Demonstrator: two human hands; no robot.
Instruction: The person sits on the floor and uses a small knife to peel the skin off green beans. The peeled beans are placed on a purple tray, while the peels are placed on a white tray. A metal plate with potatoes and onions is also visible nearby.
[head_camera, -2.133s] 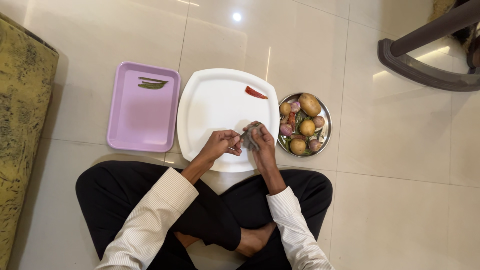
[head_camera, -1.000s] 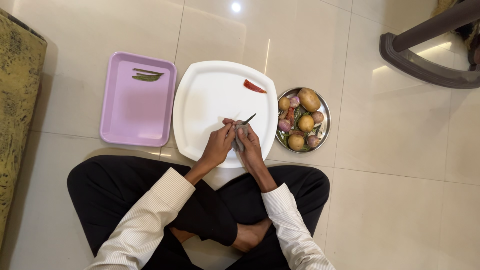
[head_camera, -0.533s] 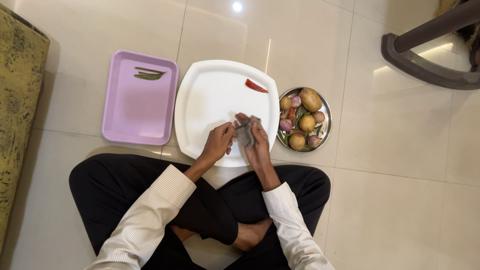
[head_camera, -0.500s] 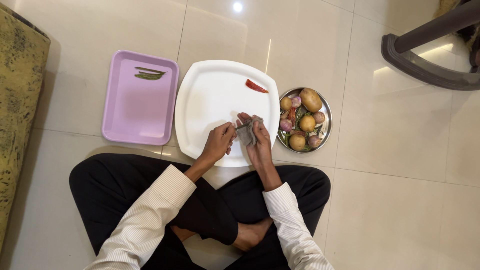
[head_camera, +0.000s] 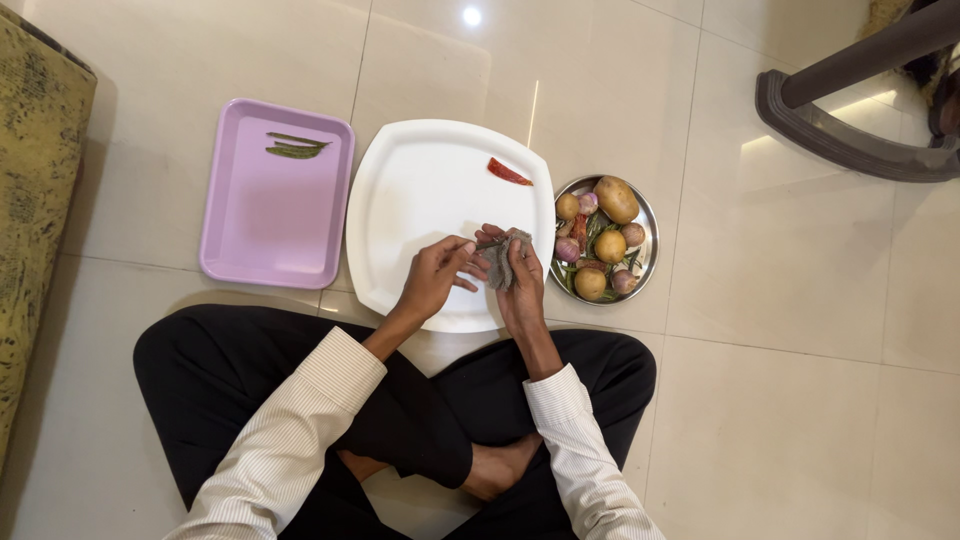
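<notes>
Head view, looking straight down on a person seated cross-legged on pale floor tiles. Right hand (head_camera: 520, 275) curled around a small grey cloth (head_camera: 499, 260), wrapped in the fingers and palm; a thin dark-green item pokes out of the cloth toward 9 o'clock, too small to identify. Left hand (head_camera: 436, 272) sits just beside it at 9 o'clock, fingers pinched narrow at that protruding end, fingertips touching the cloth's edge. Both hands are over the lower right part of a white square plate (head_camera: 420, 190). One red chilli (head_camera: 509, 172) lies on the plate at 12 o'clock from the hands, apart from them. Round steel plate (head_camera: 649, 215) at 3 o'clock of the right hand, just beside it, heaped with potatoes, small onions and green and red pods. Lilac tray (head_camera: 270, 225) at 9 o'clock of the white plate, holding two green pods (head_camera: 294, 148) near its far edge.
</notes>
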